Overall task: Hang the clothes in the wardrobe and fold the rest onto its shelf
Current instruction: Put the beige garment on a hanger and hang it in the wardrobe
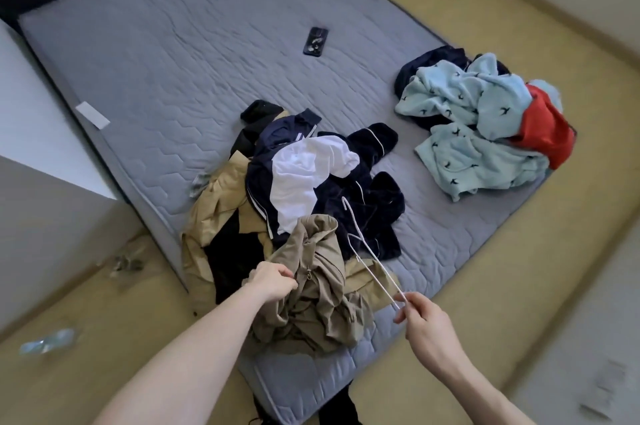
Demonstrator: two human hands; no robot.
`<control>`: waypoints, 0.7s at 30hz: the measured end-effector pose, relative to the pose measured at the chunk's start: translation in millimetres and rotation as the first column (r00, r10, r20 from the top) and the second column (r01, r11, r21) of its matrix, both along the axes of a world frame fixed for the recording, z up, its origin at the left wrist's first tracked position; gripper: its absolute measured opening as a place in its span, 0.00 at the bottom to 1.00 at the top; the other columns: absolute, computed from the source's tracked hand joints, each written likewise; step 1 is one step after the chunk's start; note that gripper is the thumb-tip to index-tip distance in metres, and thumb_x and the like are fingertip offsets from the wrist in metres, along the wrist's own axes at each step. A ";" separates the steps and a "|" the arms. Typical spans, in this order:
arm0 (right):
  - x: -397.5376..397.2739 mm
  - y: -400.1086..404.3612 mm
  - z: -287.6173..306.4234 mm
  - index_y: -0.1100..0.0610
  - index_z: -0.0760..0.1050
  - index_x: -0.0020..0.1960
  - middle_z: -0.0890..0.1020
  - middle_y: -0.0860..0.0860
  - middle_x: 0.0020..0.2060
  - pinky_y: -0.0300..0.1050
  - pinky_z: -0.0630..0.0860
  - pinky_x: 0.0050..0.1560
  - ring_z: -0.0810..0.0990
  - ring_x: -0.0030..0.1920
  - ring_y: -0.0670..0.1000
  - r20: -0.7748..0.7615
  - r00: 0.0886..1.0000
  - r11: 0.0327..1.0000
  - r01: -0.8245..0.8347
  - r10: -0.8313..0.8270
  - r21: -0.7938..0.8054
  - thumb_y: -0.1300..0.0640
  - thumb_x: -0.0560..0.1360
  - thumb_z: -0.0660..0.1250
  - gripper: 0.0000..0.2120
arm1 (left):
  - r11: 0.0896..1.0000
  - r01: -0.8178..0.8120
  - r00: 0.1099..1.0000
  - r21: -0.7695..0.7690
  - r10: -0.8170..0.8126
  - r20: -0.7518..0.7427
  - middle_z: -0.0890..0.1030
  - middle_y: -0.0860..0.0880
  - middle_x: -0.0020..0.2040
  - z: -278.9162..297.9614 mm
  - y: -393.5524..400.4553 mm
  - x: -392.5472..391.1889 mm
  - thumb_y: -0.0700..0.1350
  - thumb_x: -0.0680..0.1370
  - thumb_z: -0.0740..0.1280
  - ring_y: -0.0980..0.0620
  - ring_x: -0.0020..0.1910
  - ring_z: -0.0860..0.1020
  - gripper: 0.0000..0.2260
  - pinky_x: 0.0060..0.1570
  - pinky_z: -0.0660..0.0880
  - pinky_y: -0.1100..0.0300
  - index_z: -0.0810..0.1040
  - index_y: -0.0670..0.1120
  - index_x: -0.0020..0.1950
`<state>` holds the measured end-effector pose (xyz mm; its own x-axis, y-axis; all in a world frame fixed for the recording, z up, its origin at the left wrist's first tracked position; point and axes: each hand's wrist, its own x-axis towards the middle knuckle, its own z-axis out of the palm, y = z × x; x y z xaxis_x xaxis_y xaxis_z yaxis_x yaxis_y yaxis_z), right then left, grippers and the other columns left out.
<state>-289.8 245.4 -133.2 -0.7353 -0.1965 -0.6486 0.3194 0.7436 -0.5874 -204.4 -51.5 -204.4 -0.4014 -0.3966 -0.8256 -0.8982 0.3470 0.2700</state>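
Note:
A crumpled khaki garment (pixel 318 296) lies at the near corner of the grey mattress (pixel 173 61). My left hand (pixel 272 277) grips its fabric near a metal ring. My right hand (pixel 424 320) pinches one end of a thin white wire hanger (pixel 367 251), whose hook points away over the clothes. Behind the khaki garment is a pile with a navy jacket (pixel 360 210), a white piece (pixel 304 178) and a beige garment (pixel 221 213).
A second heap at the mattress's right edge holds light-blue fleece clothes (pixel 478 133), a red item (pixel 547 126) and something navy. A dark phone (pixel 316 41) lies mid-mattress. A white cabinet (pixel 38 133) stands at left. A clear plastic bottle (pixel 46 345) lies on the yellowish floor.

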 end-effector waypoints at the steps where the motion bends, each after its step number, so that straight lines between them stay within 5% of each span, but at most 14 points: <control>1: -3.1 -1.4 -11.8 0.46 0.80 0.49 0.84 0.45 0.38 0.41 0.71 0.28 0.73 0.26 0.45 0.024 1.000 1.000 -0.020 0.019 0.016 0.60 0.82 0.57 0.15 | 1.000 0.013 0.999 0.004 -0.013 0.032 0.73 0.49 0.74 -14.3 1.0 -3.4 0.54 0.71 0.74 0.44 0.72 0.71 0.07 0.73 0.68 0.53 0.84 0.64 0.48; 4: -6.7 -5.1 -41.4 0.46 0.79 0.49 0.85 0.46 0.41 0.42 0.73 0.30 0.75 0.27 0.46 0.096 0.995 0.998 -0.030 0.025 0.052 0.65 0.77 0.57 0.18 | 0.999 0.020 0.994 0.047 -0.025 0.103 0.55 0.45 0.84 -50.0 5.1 -6.9 0.55 0.73 0.73 0.40 0.81 0.54 0.19 0.79 0.54 0.50 0.81 0.63 0.64; 7: -1.4 -7.1 -54.3 0.45 0.79 0.49 0.85 0.46 0.42 0.40 0.73 0.33 0.79 0.33 0.47 0.141 0.990 0.996 -0.022 0.010 0.084 0.65 0.76 0.58 0.18 | 0.990 -0.100 0.994 0.096 0.094 0.060 0.63 0.47 0.81 -72.2 6.3 -4.1 0.51 0.76 0.72 0.42 0.79 0.62 0.31 0.78 0.60 0.52 0.69 0.51 0.78; 9: 3.9 -7.7 -53.7 0.45 0.80 0.50 0.85 0.47 0.41 0.42 0.72 0.36 0.80 0.38 0.48 0.156 0.988 0.995 0.000 -0.016 0.097 0.62 0.77 0.61 0.14 | 0.972 -0.217 0.976 0.093 0.219 -0.015 0.80 0.49 0.67 -72.1 5.3 2.2 0.49 0.78 0.72 0.48 0.66 0.77 0.26 0.67 0.70 0.58 0.74 0.46 0.75; 12: 16.7 -7.5 -38.9 0.48 0.81 0.47 0.83 0.47 0.38 0.43 0.71 0.37 0.79 0.37 0.48 0.118 0.993 0.995 0.017 -0.029 0.102 0.55 0.80 0.63 0.08 | 0.932 -0.359 0.911 0.045 0.361 -0.197 0.85 0.54 0.47 -53.2 -2.0 22.1 0.50 0.75 0.76 0.52 0.49 0.84 0.09 0.51 0.78 0.61 0.87 0.51 0.54; 14: 29.0 -7.2 -22.1 0.51 0.80 0.44 0.82 0.46 0.34 0.43 0.71 0.37 0.77 0.34 0.46 0.082 0.996 0.997 0.028 -0.035 0.078 0.53 0.80 0.64 0.09 | 0.873 -0.482 0.834 0.072 0.483 -0.268 0.86 0.52 0.48 -30.2 -11.0 37.3 0.48 0.72 0.80 0.51 0.49 0.84 0.07 0.45 0.77 0.62 0.86 0.52 0.48; 16: 43.0 -8.1 0.0 0.54 0.77 0.42 0.77 0.45 0.29 0.43 0.70 0.36 0.71 0.29 0.43 0.058 0.998 0.998 0.038 -0.040 0.040 0.55 0.79 0.65 0.08 | 0.829 -0.534 0.808 0.164 0.558 -0.190 0.84 0.48 0.56 -3.9 -16.3 52.0 0.47 0.72 0.80 0.49 0.52 0.83 0.16 0.48 0.77 0.59 0.80 0.47 0.56; 18: 57.7 -11.6 26.1 0.56 0.73 0.40 0.73 0.44 0.27 0.43 0.68 0.34 0.67 0.27 0.42 0.043 0.998 0.999 0.043 -0.044 0.005 0.59 0.77 0.66 0.07 | 0.863 -0.455 0.882 0.218 0.471 -0.026 0.80 0.44 0.60 25.3 -16.6 69.4 0.47 0.75 0.77 0.45 0.56 0.81 0.20 0.52 0.77 0.56 0.74 0.47 0.62; 21: 82.8 -22.5 67.9 0.55 0.67 0.39 0.68 0.44 0.27 0.40 0.65 0.32 0.63 0.28 0.44 0.015 1.000 0.999 0.025 -0.025 -0.043 0.62 0.75 0.67 0.10 | 0.934 -0.267 0.962 0.236 0.273 0.011 0.82 0.44 0.46 79.5 -16.6 102.5 0.45 0.79 0.70 0.48 0.40 0.80 0.04 0.36 0.75 0.60 0.79 0.45 0.49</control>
